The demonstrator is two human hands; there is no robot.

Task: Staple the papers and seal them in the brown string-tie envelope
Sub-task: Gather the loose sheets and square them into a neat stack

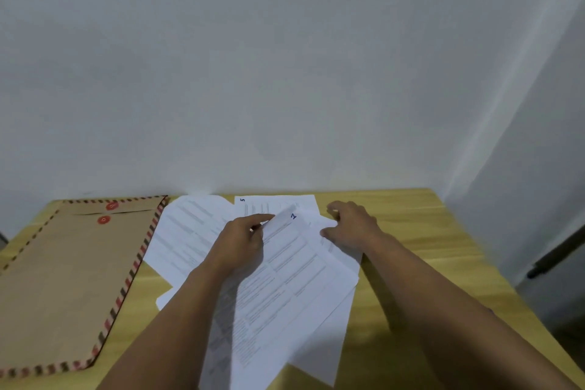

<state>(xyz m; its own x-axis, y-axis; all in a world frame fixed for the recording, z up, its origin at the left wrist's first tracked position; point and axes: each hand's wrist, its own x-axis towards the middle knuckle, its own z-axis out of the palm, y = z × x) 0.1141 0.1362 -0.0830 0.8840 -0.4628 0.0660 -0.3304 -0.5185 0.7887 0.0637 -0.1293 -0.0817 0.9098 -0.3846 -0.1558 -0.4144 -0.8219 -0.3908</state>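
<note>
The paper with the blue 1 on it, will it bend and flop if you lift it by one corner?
Probably yes: the sheet marked 1 looks like one thin page, so it should droop. It's likely very light. Lying loose on other papers, it may slide.

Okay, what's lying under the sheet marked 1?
Under the sheet marked 1 lie other white sheets, fanned out on the wooden table; one shows a 5. How many sheets lie beneath is hidden. The left hand pinches its top edge.
</note>
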